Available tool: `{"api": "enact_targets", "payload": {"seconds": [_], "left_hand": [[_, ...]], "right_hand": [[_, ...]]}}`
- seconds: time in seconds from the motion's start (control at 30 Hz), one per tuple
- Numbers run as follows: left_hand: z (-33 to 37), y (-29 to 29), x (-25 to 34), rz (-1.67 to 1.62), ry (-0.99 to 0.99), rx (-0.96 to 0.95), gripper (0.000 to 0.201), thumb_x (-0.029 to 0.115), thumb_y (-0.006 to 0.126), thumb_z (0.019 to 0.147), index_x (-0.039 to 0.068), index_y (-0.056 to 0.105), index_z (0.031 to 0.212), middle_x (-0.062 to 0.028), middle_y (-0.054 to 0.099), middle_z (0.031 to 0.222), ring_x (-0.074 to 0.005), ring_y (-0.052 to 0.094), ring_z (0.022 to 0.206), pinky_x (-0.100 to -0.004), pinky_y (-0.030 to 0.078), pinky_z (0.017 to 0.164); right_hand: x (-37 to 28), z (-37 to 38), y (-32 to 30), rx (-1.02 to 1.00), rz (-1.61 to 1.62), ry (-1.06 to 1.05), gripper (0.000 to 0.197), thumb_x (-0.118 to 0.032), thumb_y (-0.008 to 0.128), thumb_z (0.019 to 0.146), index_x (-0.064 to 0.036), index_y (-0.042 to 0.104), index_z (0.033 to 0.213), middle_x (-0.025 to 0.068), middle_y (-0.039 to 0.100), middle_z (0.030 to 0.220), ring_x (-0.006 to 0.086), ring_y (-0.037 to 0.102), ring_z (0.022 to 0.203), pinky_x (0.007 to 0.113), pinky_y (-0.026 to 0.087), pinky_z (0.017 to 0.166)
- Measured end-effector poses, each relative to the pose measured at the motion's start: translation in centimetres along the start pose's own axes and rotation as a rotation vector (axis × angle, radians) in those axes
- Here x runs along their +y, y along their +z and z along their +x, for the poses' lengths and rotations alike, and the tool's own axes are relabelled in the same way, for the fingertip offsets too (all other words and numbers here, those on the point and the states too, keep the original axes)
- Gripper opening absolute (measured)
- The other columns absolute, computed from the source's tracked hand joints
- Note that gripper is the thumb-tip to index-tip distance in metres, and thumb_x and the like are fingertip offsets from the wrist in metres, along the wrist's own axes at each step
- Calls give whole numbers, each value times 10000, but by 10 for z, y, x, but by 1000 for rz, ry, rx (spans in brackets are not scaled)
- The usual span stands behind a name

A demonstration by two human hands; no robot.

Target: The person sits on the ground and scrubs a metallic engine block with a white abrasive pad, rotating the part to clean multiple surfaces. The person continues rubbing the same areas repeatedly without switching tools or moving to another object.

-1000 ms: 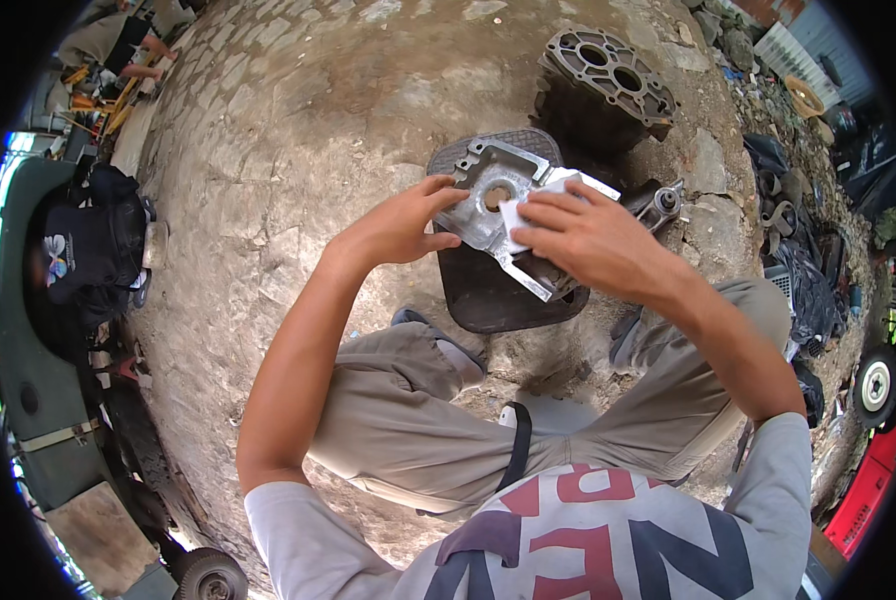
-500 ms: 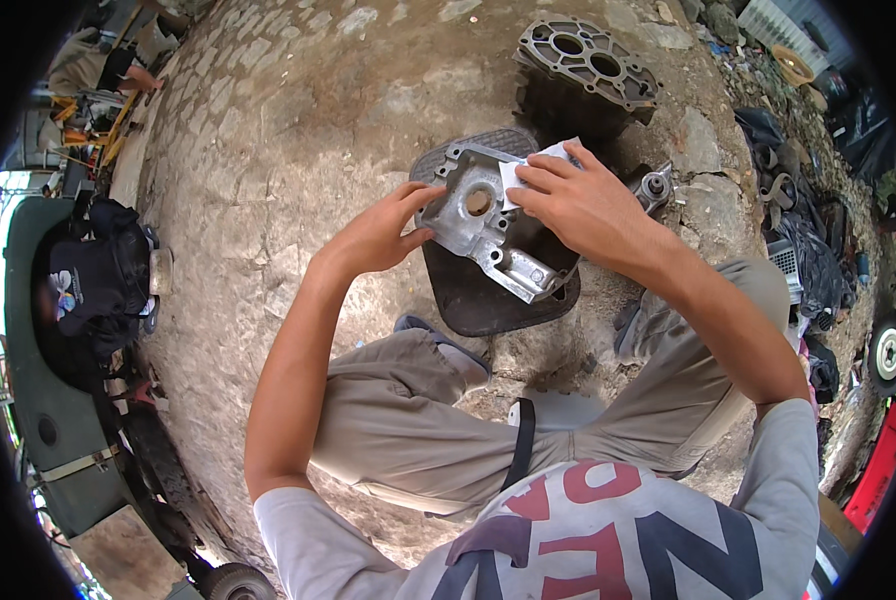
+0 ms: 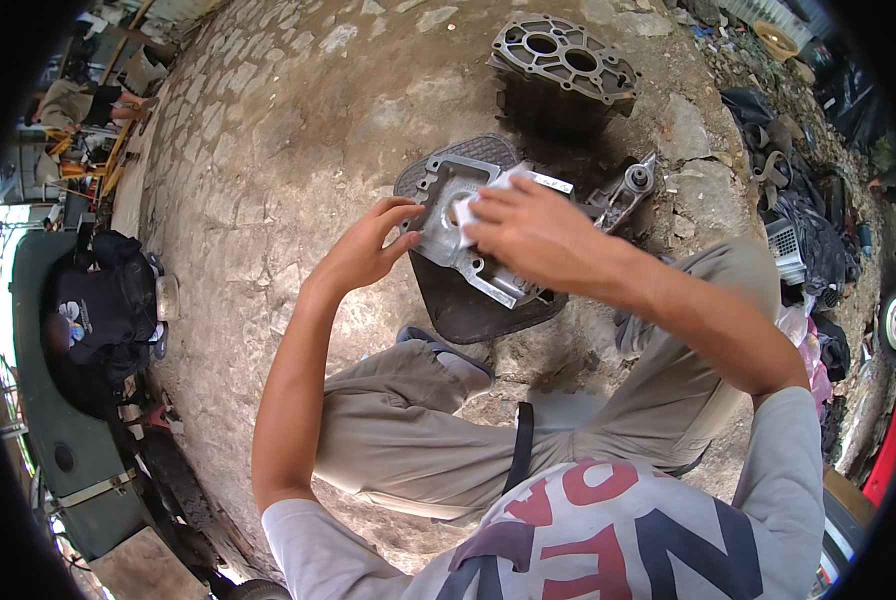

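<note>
A silvery cast-metal housing (image 3: 436, 235) with a round hole and bolt lugs lies on a dark, rounded mat (image 3: 443, 300) in front of me. My left hand (image 3: 358, 250) grips the housing's left rim between thumb and fingers. Across the middle of the casting, my right hand (image 3: 533, 228) presses a white sheet, cloth or paper, I cannot tell which (image 3: 465, 218), near the round hole. The right hand and the sheet are partly smeared by motion. That hand and forearm cover the housing's right part.
Beyond the mat stands a bigger metal casing (image 3: 568, 80) with two large holes on top. A smaller metal part with a round end (image 3: 636, 180) lies to the right. Black bags (image 3: 808, 240) line the right side; a dark green vehicle body (image 3: 43, 350) stands at left.
My right hand has moved left and slightly nearer over the housing with the white sheet, from its right side toward the hole. The left hand stays at the rim. The view has shifted slightly.
</note>
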State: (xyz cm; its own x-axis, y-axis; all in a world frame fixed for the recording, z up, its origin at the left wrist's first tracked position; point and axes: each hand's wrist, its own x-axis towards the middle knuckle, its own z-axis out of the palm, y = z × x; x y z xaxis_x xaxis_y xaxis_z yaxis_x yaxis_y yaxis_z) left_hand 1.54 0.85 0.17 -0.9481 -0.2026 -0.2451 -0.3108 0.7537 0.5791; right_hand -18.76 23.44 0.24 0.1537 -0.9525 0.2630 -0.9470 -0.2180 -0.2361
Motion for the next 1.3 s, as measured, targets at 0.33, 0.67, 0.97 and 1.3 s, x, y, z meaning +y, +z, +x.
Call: {"api": "enact_targets", "payload": {"seconds": [0.33,0.67,0.97,1.3], "left_hand": [[2,0,5,11,13,32,368,179,631,1062,68,621,1414,-152,589,1428,-337,578,1340,-429,470,1118],[-1,15,-13,16,-91,93,515,140,579,1063,53,460,1556,-235,584,1442,-391,600,1285,-432,499,1071],[13,28,-27,-367,-376,161,613,262,680,1039,-34,480,1537,-224,674,1339,-292,697,1147,-404,552,954],[23,30,-15,-553,-586,196,653,356,804,957,-18,593,1450,-155,721,1202,-206,662,996,-353,519,882]], "right_hand": [[30,5,2,35,-60,104,266,-180,595,955,-60,745,1139,145,717,1240,310,613,1313,492,445,1080],[49,5,-19,3,67,102,239,-192,601,1018,-79,757,1159,130,733,1260,300,666,1222,449,484,1057],[60,-11,-30,60,223,390,280,-205,594,1031,-93,747,1236,149,761,1171,372,701,1088,475,560,928],[63,-10,-36,-150,350,474,318,-241,562,1044,-110,735,1275,189,758,1088,432,698,1011,520,546,898]]}}
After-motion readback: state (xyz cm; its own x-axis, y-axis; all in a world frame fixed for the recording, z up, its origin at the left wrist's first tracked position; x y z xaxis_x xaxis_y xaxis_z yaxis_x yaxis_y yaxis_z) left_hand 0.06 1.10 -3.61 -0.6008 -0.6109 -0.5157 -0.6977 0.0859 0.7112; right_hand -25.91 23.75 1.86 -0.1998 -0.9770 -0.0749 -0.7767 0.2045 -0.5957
